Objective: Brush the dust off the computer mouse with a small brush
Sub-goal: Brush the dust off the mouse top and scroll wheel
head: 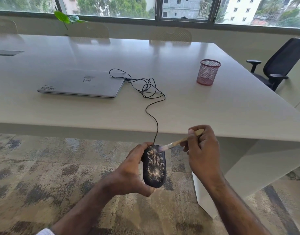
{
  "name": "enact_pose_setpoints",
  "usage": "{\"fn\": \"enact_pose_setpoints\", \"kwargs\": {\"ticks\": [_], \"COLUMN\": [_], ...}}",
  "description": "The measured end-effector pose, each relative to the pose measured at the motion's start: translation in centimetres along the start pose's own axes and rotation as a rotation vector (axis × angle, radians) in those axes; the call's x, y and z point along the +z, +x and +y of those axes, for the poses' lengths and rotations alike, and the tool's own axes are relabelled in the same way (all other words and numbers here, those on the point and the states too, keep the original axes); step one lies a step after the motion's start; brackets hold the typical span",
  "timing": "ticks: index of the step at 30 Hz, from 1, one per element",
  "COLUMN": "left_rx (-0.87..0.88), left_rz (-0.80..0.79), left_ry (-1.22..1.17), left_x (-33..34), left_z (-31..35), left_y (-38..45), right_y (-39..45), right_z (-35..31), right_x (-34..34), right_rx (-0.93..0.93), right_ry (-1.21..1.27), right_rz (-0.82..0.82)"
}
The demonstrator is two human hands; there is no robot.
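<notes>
A black wired computer mouse (pixel 154 168), speckled with pale dust, is held over the carpet in front of the table. My left hand (pixel 131 172) grips it from its left side and underneath. My right hand (pixel 204 150) pinches a small brush (pixel 175 143) with a wooden handle. Its pale bristles touch the front top of the mouse near the scroll wheel. The mouse's black cable (pixel 150 92) runs up over the table edge and lies coiled on the table.
A white table (pixel 213 106) fills the middle of the view. On it lie a closed silver laptop (pixel 81 83) and a red mesh pen cup (pixel 208 72). A black office chair (pixel 279 63) stands at the right. Patterned carpet (pixel 44 175) lies below.
</notes>
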State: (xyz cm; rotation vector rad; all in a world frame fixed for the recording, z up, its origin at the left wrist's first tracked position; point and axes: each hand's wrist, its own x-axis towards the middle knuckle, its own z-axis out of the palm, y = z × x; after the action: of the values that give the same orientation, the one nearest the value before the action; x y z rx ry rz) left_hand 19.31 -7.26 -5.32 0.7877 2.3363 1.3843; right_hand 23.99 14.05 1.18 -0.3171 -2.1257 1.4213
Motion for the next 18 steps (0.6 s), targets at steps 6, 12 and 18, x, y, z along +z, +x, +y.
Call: {"fn": "enact_pose_setpoints", "kwargs": {"ticks": [6, 12, 18], "left_rx": [0.021, 0.007, 0.012], "left_rz": [0.012, 0.012, 0.011], "left_ry": [0.009, 0.001, 0.012], "left_x": [0.12, 0.00, 0.00], "left_z": [-0.12, -0.04, 0.28], "left_y": [0.31, 0.30, 0.28], "right_y": [-0.10, -0.26, -0.32], "right_z": [0.00, 0.15, -0.14], "right_x": [0.17, -0.02, 0.07], "right_rx": [-0.017, -0.060, -0.033], "right_ry": [0.098, 0.005, 0.066], "right_rz": [0.013, 0.031, 0.010]}}
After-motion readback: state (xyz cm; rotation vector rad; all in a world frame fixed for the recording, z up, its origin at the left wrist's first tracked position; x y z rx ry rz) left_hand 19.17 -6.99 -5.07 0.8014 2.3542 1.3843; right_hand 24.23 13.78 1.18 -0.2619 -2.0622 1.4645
